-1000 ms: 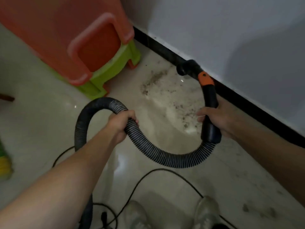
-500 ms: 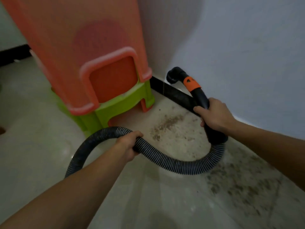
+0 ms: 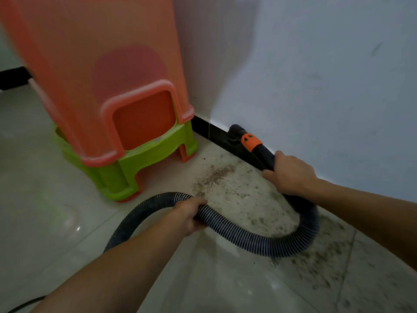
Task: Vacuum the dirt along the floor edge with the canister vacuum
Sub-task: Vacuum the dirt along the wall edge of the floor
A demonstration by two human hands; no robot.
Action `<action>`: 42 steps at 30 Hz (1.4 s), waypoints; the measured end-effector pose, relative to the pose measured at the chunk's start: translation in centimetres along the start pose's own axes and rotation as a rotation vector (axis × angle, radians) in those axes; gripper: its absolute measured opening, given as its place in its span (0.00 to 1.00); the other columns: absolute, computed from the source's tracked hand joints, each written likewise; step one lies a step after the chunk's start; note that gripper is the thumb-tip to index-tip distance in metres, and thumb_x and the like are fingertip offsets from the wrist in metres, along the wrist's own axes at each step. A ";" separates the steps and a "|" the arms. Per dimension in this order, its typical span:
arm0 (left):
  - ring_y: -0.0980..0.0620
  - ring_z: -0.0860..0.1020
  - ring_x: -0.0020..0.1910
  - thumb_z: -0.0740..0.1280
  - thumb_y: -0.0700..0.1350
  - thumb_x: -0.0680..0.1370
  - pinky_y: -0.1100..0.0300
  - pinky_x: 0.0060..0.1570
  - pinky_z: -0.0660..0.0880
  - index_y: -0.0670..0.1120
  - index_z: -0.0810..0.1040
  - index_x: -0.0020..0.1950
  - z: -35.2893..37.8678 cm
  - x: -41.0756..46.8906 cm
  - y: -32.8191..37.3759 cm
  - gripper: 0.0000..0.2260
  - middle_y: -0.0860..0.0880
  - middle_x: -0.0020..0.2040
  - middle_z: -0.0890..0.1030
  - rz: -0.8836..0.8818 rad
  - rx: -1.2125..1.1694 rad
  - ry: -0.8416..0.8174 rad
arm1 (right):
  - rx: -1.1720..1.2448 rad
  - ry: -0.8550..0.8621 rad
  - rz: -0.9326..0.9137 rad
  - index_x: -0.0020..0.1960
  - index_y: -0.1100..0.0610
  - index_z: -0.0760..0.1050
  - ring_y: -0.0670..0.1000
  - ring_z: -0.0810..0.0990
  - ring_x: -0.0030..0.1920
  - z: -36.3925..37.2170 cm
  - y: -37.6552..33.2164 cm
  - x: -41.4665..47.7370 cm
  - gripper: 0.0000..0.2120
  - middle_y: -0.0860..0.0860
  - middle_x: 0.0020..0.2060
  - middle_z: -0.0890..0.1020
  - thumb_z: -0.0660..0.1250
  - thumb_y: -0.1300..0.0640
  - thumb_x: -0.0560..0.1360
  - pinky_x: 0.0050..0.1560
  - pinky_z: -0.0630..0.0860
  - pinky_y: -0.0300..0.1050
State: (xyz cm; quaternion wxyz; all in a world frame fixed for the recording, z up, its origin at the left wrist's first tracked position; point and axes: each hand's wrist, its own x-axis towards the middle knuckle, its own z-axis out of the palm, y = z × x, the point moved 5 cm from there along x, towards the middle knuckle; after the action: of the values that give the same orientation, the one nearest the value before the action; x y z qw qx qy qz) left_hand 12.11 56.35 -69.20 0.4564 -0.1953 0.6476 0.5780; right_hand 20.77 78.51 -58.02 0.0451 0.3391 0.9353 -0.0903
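The right hand (image 3: 291, 175) gripped the wand (image 3: 264, 154), the left hand (image 3: 189, 213) the hose (image 3: 248, 240); the nozzle (image 3: 235, 132) sat beyond the right hand by the wall (image 3: 316, 86), and dirt (image 3: 214, 177) between both hands probably needed a low, slow sweep.

A single wide-angle view, worn on the person's head, looks forward and steeply down along both forearms at the floor (image 3: 45, 222) where it meets the wall (image 3: 316, 75). It is close — the left hand (image 3: 189, 214) on the hose (image 3: 248, 241) and the right hand (image 3: 291, 175) on the handle (image 3: 265, 154) sit mid-frame at the ends of the outstretched arms. Stools (image 3: 126, 123) fill the upper left, and the skirting (image 3: 209, 129) slants down to the right.
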 end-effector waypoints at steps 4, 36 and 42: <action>0.45 0.78 0.39 0.67 0.41 0.79 0.51 0.40 0.76 0.39 0.72 0.53 3.5 0.0 -2.0 0.07 0.42 0.44 0.77 -0.048 0.153 -0.052 | 0.064 -0.037 0.103 0.52 0.55 0.65 0.56 0.76 0.37 0.7 5.2 -5.6 0.17 0.51 0.37 0.74 0.65 0.44 0.75 0.38 0.73 0.49; 0.43 0.79 0.49 0.69 0.40 0.75 0.50 0.42 0.76 0.39 0.70 0.65 -9.4 1.8 1.9 0.19 0.41 0.56 0.79 0.235 -0.301 0.452 | 0.766 -0.203 0.164 0.58 0.64 0.72 0.54 0.79 0.29 10.5 1.0 6.5 0.16 0.61 0.40 0.81 0.69 0.57 0.75 0.29 0.73 0.42; 0.44 0.79 0.43 0.69 0.39 0.75 0.51 0.34 0.75 0.38 0.70 0.59 -11.0 2.3 1.9 0.15 0.40 0.50 0.79 0.193 -0.260 0.445 | 0.832 -0.282 0.169 0.57 0.64 0.72 0.56 0.78 0.28 11.2 -0.1 6.6 0.15 0.60 0.36 0.79 0.70 0.63 0.73 0.31 0.76 0.45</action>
State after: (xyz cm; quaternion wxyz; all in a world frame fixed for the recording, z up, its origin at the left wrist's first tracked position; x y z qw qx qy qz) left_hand 5.43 47.27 -70.93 0.2168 -0.3120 0.6679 0.6399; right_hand 15.89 80.29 -69.97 0.0391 0.3880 0.7730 -0.5004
